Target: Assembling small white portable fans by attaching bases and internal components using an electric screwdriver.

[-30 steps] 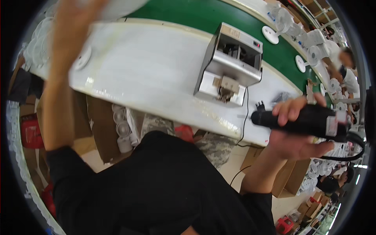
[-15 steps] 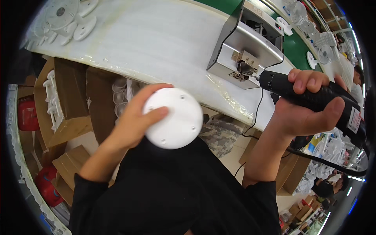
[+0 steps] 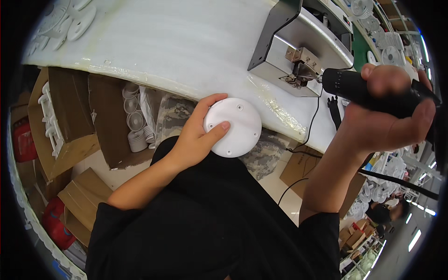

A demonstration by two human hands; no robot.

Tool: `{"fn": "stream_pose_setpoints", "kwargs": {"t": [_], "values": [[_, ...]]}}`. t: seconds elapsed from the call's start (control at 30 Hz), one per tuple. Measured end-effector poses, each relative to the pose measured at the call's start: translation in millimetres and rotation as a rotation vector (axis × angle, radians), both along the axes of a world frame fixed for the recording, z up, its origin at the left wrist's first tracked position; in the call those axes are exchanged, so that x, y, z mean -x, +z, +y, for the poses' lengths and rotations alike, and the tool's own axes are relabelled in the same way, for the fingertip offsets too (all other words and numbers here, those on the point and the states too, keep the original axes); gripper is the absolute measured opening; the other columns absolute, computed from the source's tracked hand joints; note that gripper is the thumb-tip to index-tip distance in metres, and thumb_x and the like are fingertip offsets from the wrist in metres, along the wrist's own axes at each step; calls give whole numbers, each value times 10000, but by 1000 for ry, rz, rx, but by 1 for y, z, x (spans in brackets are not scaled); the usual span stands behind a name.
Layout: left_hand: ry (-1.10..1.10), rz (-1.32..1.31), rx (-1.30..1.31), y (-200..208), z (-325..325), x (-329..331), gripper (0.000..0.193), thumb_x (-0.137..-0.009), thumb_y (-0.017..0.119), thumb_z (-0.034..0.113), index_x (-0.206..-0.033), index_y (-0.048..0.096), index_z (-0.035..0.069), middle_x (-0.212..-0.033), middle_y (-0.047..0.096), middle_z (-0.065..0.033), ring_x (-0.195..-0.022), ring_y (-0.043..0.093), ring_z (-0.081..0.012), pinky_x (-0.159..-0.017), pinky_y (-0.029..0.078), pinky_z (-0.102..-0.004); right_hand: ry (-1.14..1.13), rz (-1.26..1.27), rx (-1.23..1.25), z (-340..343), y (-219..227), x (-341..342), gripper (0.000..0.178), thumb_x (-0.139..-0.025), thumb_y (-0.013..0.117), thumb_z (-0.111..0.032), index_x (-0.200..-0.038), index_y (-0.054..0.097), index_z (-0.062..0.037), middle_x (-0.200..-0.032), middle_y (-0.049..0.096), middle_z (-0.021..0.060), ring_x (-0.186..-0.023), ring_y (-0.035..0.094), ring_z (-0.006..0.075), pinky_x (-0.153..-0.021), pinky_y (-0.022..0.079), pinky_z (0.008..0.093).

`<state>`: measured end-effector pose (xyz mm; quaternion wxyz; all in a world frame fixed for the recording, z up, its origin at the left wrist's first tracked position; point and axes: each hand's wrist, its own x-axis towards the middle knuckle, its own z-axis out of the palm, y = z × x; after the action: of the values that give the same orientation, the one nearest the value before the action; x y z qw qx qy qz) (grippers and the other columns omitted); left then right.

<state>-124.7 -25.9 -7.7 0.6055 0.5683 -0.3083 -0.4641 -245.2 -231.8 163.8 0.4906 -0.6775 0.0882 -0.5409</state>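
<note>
Head view: left hand (image 3: 196, 137) pinches white disc (image 3: 239, 133), right hand (image 3: 375, 128) grips black driver (image 3: 343, 83); keep it straight, tip contact's kinda unclear.

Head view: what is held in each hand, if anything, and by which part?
The left hand holds a white disc by its left edge, thumb on the flat face; the right hand grips a black power screwdriver around its body.

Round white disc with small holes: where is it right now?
In the head view, the round white disc is near the centre, held in the person's left hand, below and left of the boxy silver metal machine.
</note>
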Motion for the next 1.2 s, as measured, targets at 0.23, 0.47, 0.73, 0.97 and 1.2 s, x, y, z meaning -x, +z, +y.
{"fn": "stream_pose_setpoints", "kwargs": {"t": [0.23,0.47,0.73,0.97,1.2], "values": [[-23,9,-13,3,-2,0,516,-909,559,101,-1385,368,50,-1303,465,-182,-1146,497,-257,-964,436,-352,-269,9,-135,-6,12,-35,310,-878,491,-345,-1030,512,-76,-712,525,20,-571,485,121,-619,410,310],[-17,10,-9,0,1,-1,523,-913,554,108,-1397,363,49,-1313,459,-184,-1152,495,-259,-974,428,-353,426,2,-354,-21,13,-7,316,-889,484,-329,-1040,513,-53,-737,486,24,-606,464,115,-646,392,310],[63,-56,41,-2,-7,15,546,-917,549,108,-1424,353,54,-1309,457,-175,-1136,486,-250,-984,410,-340,459,3,-159,24,-14,31,641,-842,528,-465,-1297,469,-17,-830,559,22,-645,557,135,-644,469,329],[91,42,10,6,-8,20,516,-932,547,131,-1406,361,49,-1323,459,-181,-1163,494,-277,-997,409,-367,363,56,-297,50,-20,41,614,-768,614,-502,-1180,496,-63,-761,531,-20,-606,512,85,-650,400,299],[85,29,24,5,-9,19,525,-938,549,140,-1419,353,57,-1307,456,-172,-1126,491,-249,-974,417,-344,314,86,-291,51,-24,40,611,-767,611,-522,-1170,513,-74,-763,531,-20,-604,512,89,-648,400,297]]}}
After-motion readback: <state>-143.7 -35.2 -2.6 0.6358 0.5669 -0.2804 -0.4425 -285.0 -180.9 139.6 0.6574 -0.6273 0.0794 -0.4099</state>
